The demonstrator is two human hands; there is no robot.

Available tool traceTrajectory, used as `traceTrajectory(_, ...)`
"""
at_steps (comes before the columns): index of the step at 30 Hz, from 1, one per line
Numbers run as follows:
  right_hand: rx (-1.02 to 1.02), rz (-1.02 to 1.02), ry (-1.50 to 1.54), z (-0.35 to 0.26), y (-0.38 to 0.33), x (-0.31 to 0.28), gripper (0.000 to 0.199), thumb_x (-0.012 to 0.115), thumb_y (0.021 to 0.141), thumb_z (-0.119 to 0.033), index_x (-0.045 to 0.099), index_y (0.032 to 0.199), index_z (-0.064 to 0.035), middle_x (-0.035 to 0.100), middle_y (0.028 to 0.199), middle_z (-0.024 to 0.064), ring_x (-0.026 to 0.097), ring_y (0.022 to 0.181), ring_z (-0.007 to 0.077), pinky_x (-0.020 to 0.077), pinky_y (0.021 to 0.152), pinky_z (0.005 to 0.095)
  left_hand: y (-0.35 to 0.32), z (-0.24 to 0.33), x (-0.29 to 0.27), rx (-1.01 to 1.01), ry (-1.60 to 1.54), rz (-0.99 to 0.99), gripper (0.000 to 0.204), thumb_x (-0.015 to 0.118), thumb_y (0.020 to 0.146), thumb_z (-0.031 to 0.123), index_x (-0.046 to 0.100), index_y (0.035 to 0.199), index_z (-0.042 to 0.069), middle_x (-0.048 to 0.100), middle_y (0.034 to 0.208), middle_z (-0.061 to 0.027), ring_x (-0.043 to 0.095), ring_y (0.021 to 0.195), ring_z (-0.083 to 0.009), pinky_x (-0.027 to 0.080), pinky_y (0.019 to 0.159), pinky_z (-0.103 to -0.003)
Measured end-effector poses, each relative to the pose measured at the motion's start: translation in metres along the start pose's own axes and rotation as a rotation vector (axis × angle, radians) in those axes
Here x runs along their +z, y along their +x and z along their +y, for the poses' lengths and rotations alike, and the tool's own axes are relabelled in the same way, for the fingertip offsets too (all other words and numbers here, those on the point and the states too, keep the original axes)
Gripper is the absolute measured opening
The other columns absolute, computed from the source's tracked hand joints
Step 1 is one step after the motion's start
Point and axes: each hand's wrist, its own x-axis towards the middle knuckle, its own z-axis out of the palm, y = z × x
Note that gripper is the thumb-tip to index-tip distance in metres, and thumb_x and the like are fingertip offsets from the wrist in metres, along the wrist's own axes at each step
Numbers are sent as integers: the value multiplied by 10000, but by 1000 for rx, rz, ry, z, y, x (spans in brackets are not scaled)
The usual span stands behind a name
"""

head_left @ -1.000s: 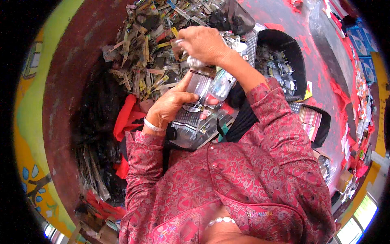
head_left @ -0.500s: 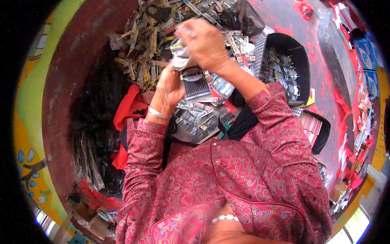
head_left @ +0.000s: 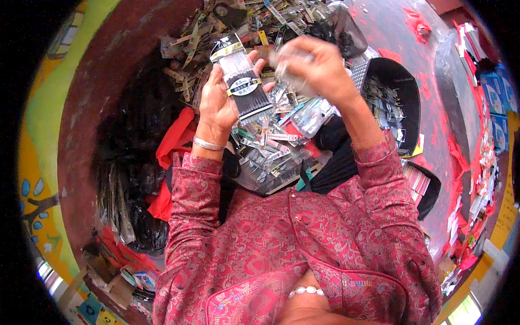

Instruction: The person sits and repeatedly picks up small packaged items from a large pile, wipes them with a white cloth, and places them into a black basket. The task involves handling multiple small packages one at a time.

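Left hand (head_left: 219,105) clasping flat clear packet (head_left: 242,78); right hand (head_left: 320,67) nearby, blurred, grip unclear.

This place seems to be a simple workshop: there is a large heap of small packets (head_left: 252,24), a black bin (head_left: 405,89) holding more packets, and some blue boxes (head_left: 492,93).

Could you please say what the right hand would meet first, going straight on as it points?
Probably the fingertips of the left hand, which holds a pack of pen refills; depth is unclear.
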Motion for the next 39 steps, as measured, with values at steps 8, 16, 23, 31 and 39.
traceTrajectory(8, -699, -29, -807, 28, 7, 24, 220, 569, 816, -79, 559, 1028, -25, 573, 958, 81, 600, 712, 185, 476, 699, 286, 9, -14, -3, -41, -9, 80, 469, 305, 929, 363, 404, 1240, 26, 462, 1246, -146, 466, 1127, -289, 367, 958, -464)
traceTrajectory(16, -399, 29, -743, 18, 8, 8, 455, 687, 680, -205, 557, 1090, -57, 546, 1096, 112, 521, 985, 262, 389, 884, 353, -6, -22, 21, 123, 425, 136, 442, 341, 920, 392, 498, 1127, 35, 569, 1078, -124, 563, 971, -269, 456, 858, -410)
traceTrajectory(23, -442, -14, -899, 42, 7, 31, 227, 657, 677, -182, 597, 879, -98, 572, 898, 64, 523, 899, 263, 389, 786, 363, -4, -23, 2, -81, 56, 167, 554, 351, 884, 516, 495, 1124, 37, 554, 1091, -131, 557, 984, -258, 466, 840, -419)
traceTrajectory(31, -268, 594, -937, 41, 37, -22, 267, 652, 693, -167, 621, 932, -53, 622, 826, 95, 595, 782, 241, 460, 712, 330, -7, -26, 18, -203, 25, -62, 527, 411, 903, 314, 255, 1325, 40, 341, 1344, -147, 418, 1167, -346, 419, 852, -590)
traceTrajectory(39, -542, -135, -810, 34, 4, 28, 204, 641, 647, -130, 579, 835, -77, 560, 825, 86, 544, 824, 274, 414, 768, 368, -3, -19, 12, -140, 18, 175, 427, 336, 938, 318, 421, 1198, -10, 520, 1152, -160, 544, 1024, -262, 446, 896, -392)
